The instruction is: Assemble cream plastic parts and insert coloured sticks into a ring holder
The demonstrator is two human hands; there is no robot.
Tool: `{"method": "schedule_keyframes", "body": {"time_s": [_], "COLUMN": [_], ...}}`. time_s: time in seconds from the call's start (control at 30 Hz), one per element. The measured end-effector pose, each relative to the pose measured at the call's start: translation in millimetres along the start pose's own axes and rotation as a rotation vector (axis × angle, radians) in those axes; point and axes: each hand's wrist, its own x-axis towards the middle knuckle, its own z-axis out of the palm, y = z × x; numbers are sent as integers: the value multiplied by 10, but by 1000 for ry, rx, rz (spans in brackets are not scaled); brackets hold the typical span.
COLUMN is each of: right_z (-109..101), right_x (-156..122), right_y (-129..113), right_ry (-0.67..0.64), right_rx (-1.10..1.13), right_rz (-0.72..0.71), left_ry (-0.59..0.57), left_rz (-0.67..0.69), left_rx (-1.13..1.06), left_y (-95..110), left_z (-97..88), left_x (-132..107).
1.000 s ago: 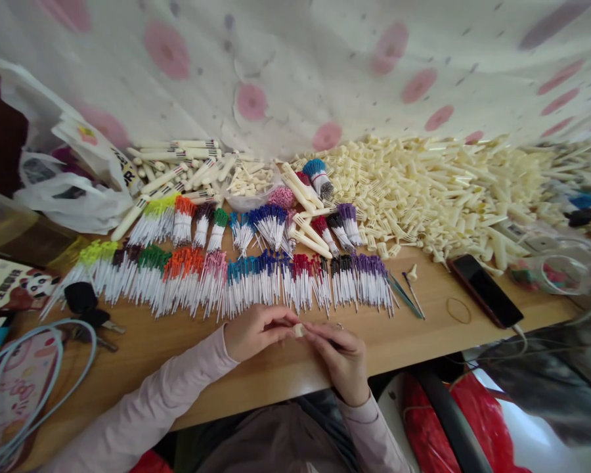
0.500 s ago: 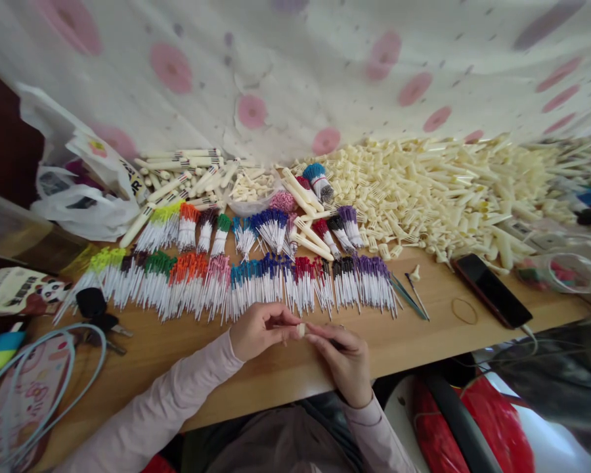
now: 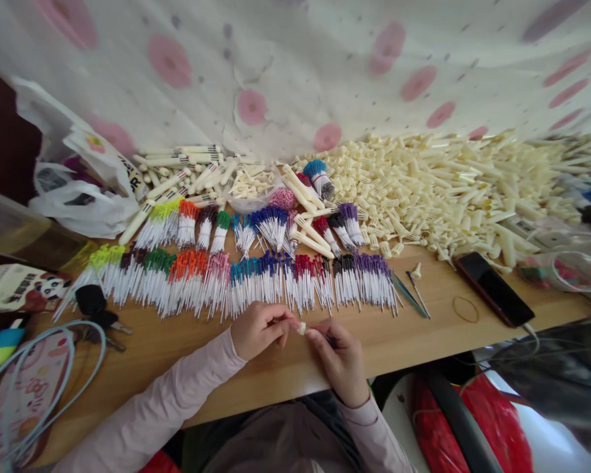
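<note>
Between my two hands is a small cream plastic piece (image 3: 302, 328), held over the front part of the table. My left hand (image 3: 261, 330) pinches its left side with thumb and forefinger. On its other side, my right hand (image 3: 342, 361) has closed fingers and thumb around it, hiding part of it. Just beyond the hands lies a long row of white pen refills (image 3: 246, 289) with coloured tops, sorted by colour. Behind them stand bundled refills (image 3: 188, 226). A loose refill with a dark top (image 3: 417, 293) lies to the right, near blue tweezers (image 3: 408, 295).
A big heap of cream plastic parts (image 3: 423, 190) fills the back right. Pen barrels (image 3: 187, 171) are stacked at the back left. To the right lie a phone (image 3: 495, 289) with a cable and a rubber band (image 3: 465, 309). Keys (image 3: 98, 312) and a looped cable (image 3: 98, 368) lie left.
The cream piece shows more clearly between my fingertips. My right hand has turned slightly, its fingers more curled. The view has shifted a little.
</note>
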Motion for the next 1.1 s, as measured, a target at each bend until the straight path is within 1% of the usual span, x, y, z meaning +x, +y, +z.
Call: {"method": "schedule_keyframes", "body": {"time_s": [0.1, 0.27, 0.37, 0.5, 0.57, 0.63, 0.73, 0.77, 0.8, 0.87, 0.93, 1.03, 1.1], "right_z": [4, 15, 22, 18, 10, 0, -16, -18, -17, -8, 6, 19, 10], "right_x": [-5, -24, -30, -18, -14, -13, -13, -11, -8, -2, 6, 10, 5], "right_y": [-3, 5, 17, 20, 15, 8, -5, -10, -14, -22, -23, -11, -5], "right_ry": [-31, -38, -25, -7, -5, -3, -22, -36, -54, -92, -121, -137, -142], "right_rx": [-13, 45, 76, 90, 79, 52, 7, -3, -13, -32, -56, -57, -29], "right_rz": [5, 29, 12, -8, 1, 9, 16, 17, 18, 21, 20, -5, -12], "left_ry": [-67, -109, -86, -28, 26, 91, 167, 189, 208, 231, 217, 165, 159], "left_rz": [-104, -136, -166, -262, -229, -128, 86, 139, 163, 123, 51, 52, 39], "left_rx": [16, 12, -91, -275, -313, -295, -160, -104, -58, -20, -43, -86, -82], "left_y": [-39, -71, -51, -51, -72, -87, -71, -58, -45, -26, -19, -5, 17], "left_z": [9, 2, -9, -8, 5, 28, 70, 84, 97, 116, 123, 111, 95], "left_x": [-5, -3, 12, 25, 20, 11, -2, -6, -9, -13, -13, -11, -11]}}
